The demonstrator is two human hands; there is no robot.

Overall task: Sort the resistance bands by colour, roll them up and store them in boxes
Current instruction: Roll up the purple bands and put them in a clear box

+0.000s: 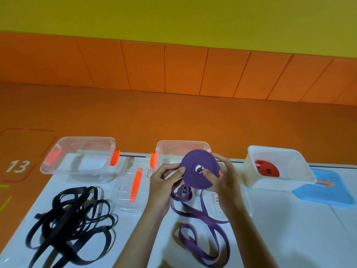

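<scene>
White table against orange floor; everything below sits on it.

Black band: loose tangled heap, left front, not rolled.

Three open boxes in a row along the far edge. Left box, clear, orange clips, nothing visible inside. Middle box, clear, partly hidden behind the roll. Right box, white, holds a red roll lying flat.

Blue lid just right of the white box. Clear lid with orange handle between left and middle boxes.

Purple tail: unrolled length looping over the table, hanging from the roll.

Purple roll: flat disc, held up on edge in front of the middle box, above the table.

Left hand: grips the roll's left edge, thumb on its face. Right hand: grips the right side, thumb by the centre hole.
</scene>
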